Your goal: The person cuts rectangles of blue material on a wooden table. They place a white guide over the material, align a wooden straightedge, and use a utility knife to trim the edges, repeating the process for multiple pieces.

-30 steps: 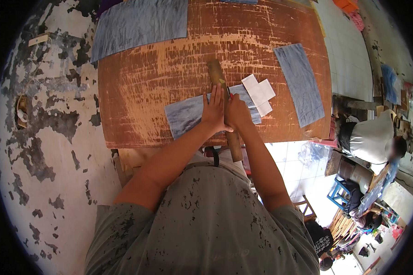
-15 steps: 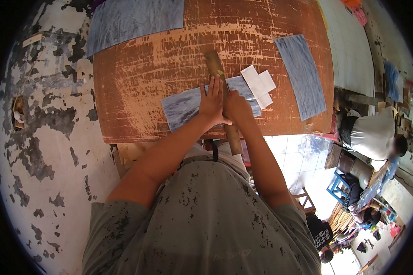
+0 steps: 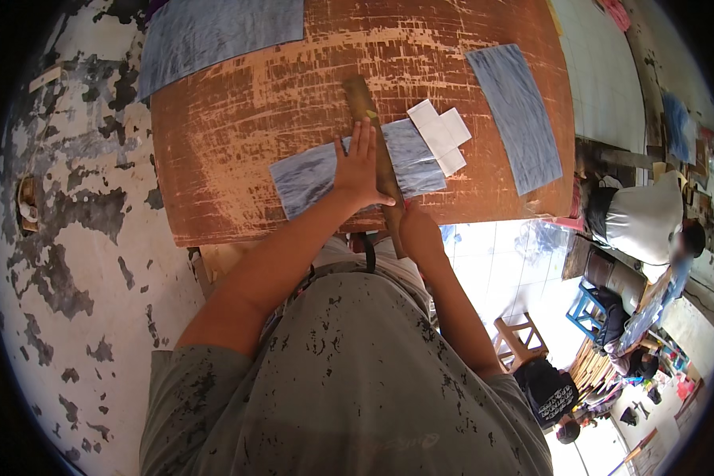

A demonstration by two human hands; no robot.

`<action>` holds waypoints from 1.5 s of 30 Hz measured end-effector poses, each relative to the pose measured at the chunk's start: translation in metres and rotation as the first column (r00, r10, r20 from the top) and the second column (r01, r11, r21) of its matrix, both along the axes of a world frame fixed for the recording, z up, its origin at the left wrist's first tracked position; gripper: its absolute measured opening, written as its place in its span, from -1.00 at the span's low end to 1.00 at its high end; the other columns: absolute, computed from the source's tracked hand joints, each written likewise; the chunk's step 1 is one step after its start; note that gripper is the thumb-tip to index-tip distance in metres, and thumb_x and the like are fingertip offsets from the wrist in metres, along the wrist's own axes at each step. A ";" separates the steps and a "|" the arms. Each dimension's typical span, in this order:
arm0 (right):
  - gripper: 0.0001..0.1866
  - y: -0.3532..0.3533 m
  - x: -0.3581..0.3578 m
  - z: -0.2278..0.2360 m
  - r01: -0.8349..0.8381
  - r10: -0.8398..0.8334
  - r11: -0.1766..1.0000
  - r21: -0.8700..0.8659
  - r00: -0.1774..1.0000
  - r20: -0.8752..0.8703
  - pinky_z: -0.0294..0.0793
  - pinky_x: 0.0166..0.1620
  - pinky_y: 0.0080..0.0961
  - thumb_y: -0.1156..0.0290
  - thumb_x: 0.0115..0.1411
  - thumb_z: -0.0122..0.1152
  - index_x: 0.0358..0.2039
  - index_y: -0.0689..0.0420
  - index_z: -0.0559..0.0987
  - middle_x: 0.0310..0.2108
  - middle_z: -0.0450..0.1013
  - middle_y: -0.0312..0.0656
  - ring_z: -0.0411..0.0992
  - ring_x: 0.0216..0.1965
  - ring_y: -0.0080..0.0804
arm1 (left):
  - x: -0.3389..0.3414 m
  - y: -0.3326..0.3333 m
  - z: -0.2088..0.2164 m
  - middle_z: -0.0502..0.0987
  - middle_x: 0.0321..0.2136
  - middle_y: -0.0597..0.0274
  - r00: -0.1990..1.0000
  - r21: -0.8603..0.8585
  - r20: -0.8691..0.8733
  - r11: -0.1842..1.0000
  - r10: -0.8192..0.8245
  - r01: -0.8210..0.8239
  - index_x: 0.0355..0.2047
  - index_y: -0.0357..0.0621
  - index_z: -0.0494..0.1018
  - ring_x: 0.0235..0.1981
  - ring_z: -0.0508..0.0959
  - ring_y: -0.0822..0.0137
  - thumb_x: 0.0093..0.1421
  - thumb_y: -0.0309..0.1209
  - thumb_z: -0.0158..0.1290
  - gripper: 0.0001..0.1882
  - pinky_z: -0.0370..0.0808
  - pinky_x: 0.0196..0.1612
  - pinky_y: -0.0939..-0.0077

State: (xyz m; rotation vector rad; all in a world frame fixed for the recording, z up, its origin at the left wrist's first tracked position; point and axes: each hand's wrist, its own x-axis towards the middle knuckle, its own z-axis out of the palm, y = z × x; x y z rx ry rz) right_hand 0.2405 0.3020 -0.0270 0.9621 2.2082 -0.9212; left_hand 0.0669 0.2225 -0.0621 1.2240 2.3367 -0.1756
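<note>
A long brown strip, like a wooden straightedge (image 3: 385, 163), lies across a blue-grey streaked sheet (image 3: 303, 176) and sticks out past the table's near edge. My left hand (image 3: 355, 168) presses flat on it and the sheet, fingers stretched forward and thumb out to the side. Closed at the strip's right side, by the table's near edge, is my right hand (image 3: 422, 236). A bit of red shows at its fingers, from a small tool mostly hidden in the grip. A white cross-shaped card piece (image 3: 439, 133) rests on the sheet's right end.
The worn brown tabletop (image 3: 238, 135) carries another streaked sheet (image 3: 517, 119) at right and a larger one (image 3: 222, 40) at far left. A peeling wall (image 3: 87, 262) stands at left. People work at right, near a brown stool (image 3: 521, 343) and a blue stool (image 3: 585, 311).
My right hand has drawn back toward me along the strip's right side, from the middle of the sheet to the table's near edge. The left hand stays pressed on the strip.
</note>
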 end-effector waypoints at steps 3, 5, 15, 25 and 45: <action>-0.37 -0.003 0.013 -0.014 0.047 -0.047 0.998 -0.031 0.999 0.000 0.60 0.05 0.15 -0.09 0.53 -0.06 0.20 0.28 0.43 -0.10 0.63 0.33 0.63 -0.03 0.33 | -0.001 -0.003 -0.001 -0.43 0.63 -0.19 1.000 0.008 0.003 1.000 0.013 -0.013 0.59 -0.42 -0.31 0.66 -0.34 -0.06 -0.33 0.54 0.42 0.82 -0.17 0.53 -0.48; -0.36 -0.004 0.015 -0.002 0.063 -0.063 0.997 -0.054 0.998 -0.003 0.58 0.07 0.17 -0.11 0.53 -0.07 0.23 0.27 0.42 -0.08 0.63 0.33 0.62 -0.01 0.34 | -0.001 -0.002 0.001 -0.43 0.63 -0.18 1.000 0.005 0.005 1.000 0.015 -0.015 0.59 -0.42 -0.31 0.66 -0.34 -0.05 -0.33 0.54 0.42 0.82 -0.17 0.53 -0.48; -0.66 -0.012 0.040 -0.011 0.017 -0.015 0.999 0.040 0.998 -0.068 0.60 -0.12 0.24 0.24 0.52 -0.08 -0.08 0.31 0.43 -0.30 0.61 0.39 0.62 -0.19 0.42 | -0.001 -0.002 0.001 -0.43 0.63 -0.19 1.000 0.031 0.002 0.999 0.016 -0.016 0.59 -0.44 -0.30 0.66 -0.33 -0.06 -0.36 0.52 0.43 0.82 -0.16 0.52 -0.53; -0.57 0.029 -0.078 -0.025 0.037 -0.005 0.994 0.101 0.956 -0.294 0.65 -0.02 0.08 0.21 0.43 0.14 0.07 0.33 0.44 -0.20 0.64 0.27 0.65 -0.10 0.29 | -0.001 -0.003 -0.003 -0.41 0.62 -0.24 1.000 -0.001 -0.010 1.000 -0.011 0.011 0.58 -0.47 -0.27 0.65 -0.33 -0.12 -0.39 0.55 0.43 0.84 -0.13 0.51 -0.55; -0.56 0.005 -0.023 -0.024 -0.060 0.087 0.994 0.093 0.944 -0.318 0.65 -0.07 0.12 0.34 0.40 0.14 0.23 0.20 0.39 -0.12 0.57 0.32 0.64 -0.10 0.31 | -0.003 -0.003 -0.010 -0.40 0.62 -0.27 1.000 -0.012 -0.015 1.000 -0.012 0.012 0.58 -0.45 -0.25 0.65 -0.35 -0.13 -0.34 0.55 0.41 0.81 -0.14 0.51 -0.52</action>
